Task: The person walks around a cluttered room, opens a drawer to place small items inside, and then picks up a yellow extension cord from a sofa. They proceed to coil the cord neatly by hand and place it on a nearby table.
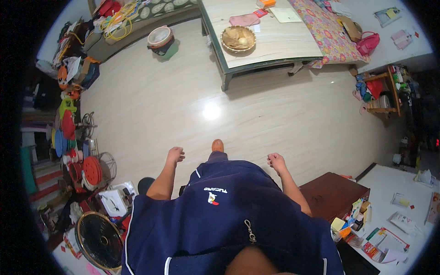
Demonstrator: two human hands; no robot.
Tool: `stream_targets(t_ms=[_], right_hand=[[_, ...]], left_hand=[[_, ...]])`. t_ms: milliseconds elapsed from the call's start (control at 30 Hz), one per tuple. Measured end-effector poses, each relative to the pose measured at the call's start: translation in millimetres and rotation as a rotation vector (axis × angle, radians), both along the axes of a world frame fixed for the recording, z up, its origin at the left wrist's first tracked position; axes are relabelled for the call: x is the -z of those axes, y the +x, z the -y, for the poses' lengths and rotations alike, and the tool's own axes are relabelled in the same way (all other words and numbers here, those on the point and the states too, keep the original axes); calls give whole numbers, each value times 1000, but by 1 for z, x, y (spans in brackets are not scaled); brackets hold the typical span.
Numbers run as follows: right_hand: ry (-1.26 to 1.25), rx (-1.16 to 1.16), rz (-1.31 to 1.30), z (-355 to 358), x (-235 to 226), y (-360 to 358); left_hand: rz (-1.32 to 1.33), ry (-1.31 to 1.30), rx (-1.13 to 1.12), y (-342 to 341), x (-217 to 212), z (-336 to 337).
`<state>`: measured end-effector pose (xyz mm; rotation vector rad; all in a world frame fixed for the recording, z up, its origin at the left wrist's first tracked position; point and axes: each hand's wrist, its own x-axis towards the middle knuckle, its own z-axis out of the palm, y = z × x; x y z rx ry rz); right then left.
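The long table (286, 43) stands well ahead; the red-brown cabinet (333, 195), nearest the right hand (276, 163), sits to its right, apart from it. That and the left hand (176, 155) hang apart, loosely curled, nothing visible in either. Seemingly just walking or standing; handling anything calls for reaching closer

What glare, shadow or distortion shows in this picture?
Head view: a bright glare spot on the pale floor; head view: a soft shadow below the table; head view: black corners and fisheye bending toward the rim; head view: left hand and right hand small but discernible.
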<state>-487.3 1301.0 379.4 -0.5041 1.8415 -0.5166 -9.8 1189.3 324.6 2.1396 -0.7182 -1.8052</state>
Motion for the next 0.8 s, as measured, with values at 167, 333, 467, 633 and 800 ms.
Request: stream_targets(t_ms=[167,333,467,633,800], right_hand=[[-5,-24,1,37,-2,3],[27,1,24,27,17,-19],[144,26,10,5,49,-52],[260,-18,51,24,62,-104],[188,-43,6,91,73,-170]], left_hand=[[50,41,-70,33,8,-1],[48,124,-78,24,14,-2],[8,118,-85,-13,5,7],[-18,66,-95,-67,-14,37],[15,45,-87,-125,-37,71]])
